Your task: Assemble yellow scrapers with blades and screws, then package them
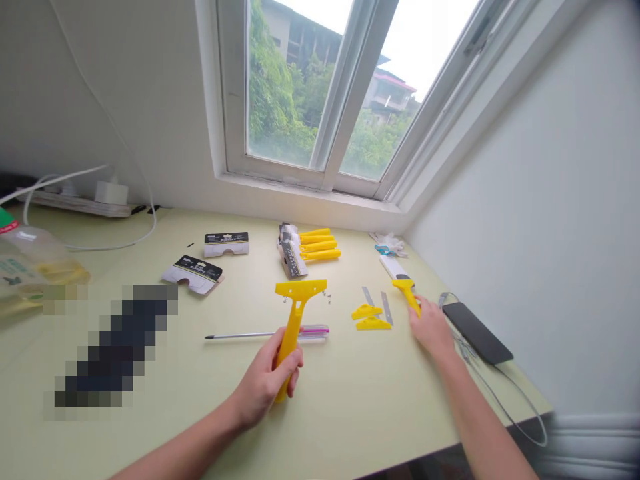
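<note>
Yellow scrapers gripped in both curled hands, one each, bottle holding yellowish liquid

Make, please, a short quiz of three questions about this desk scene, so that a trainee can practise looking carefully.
1. True or false: the left hand holds a yellow scraper.
2. How many bare blades show on the desk?
3. Which of these is nearest to the right hand?
A) the bottle
B) the black device
C) the window

Key: 1. True. 2. Two. 3. B.
</note>
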The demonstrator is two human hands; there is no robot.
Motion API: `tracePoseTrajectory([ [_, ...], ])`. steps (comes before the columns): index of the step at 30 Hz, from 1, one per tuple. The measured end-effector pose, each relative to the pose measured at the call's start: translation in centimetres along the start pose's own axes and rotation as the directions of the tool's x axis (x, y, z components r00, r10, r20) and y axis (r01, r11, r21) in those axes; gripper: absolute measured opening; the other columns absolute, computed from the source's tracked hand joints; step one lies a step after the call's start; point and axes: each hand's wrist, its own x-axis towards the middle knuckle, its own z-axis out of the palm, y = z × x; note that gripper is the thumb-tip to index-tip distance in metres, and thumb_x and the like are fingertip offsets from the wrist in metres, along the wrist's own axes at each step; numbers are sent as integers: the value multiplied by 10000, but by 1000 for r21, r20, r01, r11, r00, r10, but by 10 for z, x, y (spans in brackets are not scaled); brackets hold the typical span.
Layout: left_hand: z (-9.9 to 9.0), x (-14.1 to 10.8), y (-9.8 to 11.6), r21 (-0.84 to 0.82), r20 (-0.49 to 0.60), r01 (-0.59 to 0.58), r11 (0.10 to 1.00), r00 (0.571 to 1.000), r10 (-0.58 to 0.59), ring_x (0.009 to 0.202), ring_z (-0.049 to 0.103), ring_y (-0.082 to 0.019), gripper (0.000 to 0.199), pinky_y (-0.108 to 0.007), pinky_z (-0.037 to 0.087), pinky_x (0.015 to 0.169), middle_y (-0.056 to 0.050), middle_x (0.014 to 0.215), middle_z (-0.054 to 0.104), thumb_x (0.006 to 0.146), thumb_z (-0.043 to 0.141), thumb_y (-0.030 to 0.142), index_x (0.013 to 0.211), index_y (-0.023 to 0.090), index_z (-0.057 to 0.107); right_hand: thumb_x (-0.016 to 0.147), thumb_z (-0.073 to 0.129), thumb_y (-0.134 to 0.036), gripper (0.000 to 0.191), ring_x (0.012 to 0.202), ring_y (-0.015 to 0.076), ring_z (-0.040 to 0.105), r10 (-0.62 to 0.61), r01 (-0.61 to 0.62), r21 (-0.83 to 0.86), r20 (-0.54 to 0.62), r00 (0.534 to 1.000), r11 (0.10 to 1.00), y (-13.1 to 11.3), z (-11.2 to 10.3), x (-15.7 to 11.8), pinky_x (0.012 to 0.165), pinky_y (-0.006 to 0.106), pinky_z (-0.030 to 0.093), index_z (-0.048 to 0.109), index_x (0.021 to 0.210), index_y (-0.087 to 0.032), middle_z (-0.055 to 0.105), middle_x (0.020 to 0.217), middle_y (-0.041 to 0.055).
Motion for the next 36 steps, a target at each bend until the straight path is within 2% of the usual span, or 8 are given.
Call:
tracePoseTrajectory([
  [3, 0, 0, 0, 24, 1, -1, 1000, 1000, 1, 569, 497, -76, 304, -274, 414, 574, 5, 889, 511, 955, 532, 450, 1124, 207, 461, 937, 383, -362, 468, 1204, 389, 524, -89, 89, -2, -111, 990, 996, -21, -6, -9, 1001, 529, 405, 626, 1247, -109, 596, 1289, 230],
  [5, -1, 1, -1, 29, 8, 2, 1000, 1000, -2, 565, 500, -76, 307, -270, 409, 563, 6, 891, 513, 957, 531, 442, 1148, 214, 455, 945, 375, -330, 447, 1234, 350, 524, -225, 224, 52, 5, 974, 973, -32, -14, -5, 1026, 497, 395, 630, 1260, -141, 600, 1326, 195],
  [7, -2, 1, -3, 32, 18, 4, 999, 1000, -5, 564, 508, -76, 311, -268, 410, 558, 5, 896, 517, 957, 533, 432, 1166, 217, 454, 906, 459, -323, 408, 1267, 318, 522, -365, 342, 138, 225, 903, 930, -39, -22, 5, 1049, 468, 387, 652, 1243, -199, 620, 1346, 139],
  [9, -3, 2, -3, 29, 27, 7, 1000, 1000, -8, 561, 510, -75, 332, -266, 412, 553, 2, 900, 520, 955, 536, 427, 1200, 219, 450, 820, 582, -333, 414, 1282, 325, 518, -432, 393, 181, 340, 835, 902, -42, -27, 18, 1051, 475, 385, 675, 1211, -236, 635, 1347, 103],
  [19, 0, 5, 6, -38, -33, 61, 997, 998, -62, 562, 550, -101, 421, -271, 435, 539, -22, 910, 549, 932, 562, 411, 1281, 200, 454, 718, 699, -551, 617, 1185, 335, 573, -610, 610, 186, 493, 620, 770, -35, -27, 62, 1001, 441, 401, 624, 1246, -241, 616, 1297, 132],
  [28, 5, 1, 14, -125, -110, 82, 989, 989, -96, 597, 566, -114, 424, -274, 475, 555, -51, 955, 582, 923, 575, 348, 1293, 182, 453, 588, 799, -553, 655, 962, 312, 618, -640, 591, 289, 531, 555, 753, -39, -22, 86, 834, 394, 446, 615, 1133, -239, 659, 1012, 93],
  [32, 3, 3, 17, -177, -85, 75, 981, 992, -91, 584, 575, -118, 411, -283, 484, 546, -51, 948, 586, 911, 588, 325, 1270, 173, 459, 624, 810, -513, 569, 777, 208, 609, -637, 408, 493, 535, 555, 768, -31, -25, 94, 713, 326, 486, 589, 1071, -239, 599, 848, 9],
  [36, 0, 4, 15, -248, -66, 53, 967, 995, -71, 579, 579, -124, 402, -289, 484, 538, -60, 939, 602, 899, 600, 311, 1248, 160, 470, 642, 840, -498, 582, 676, 143, 586, -686, 173, 741, 471, 554, 649, -23, -28, 97, 671, 314, 519, 562, 1076, -227, 523, 793, -40],
])
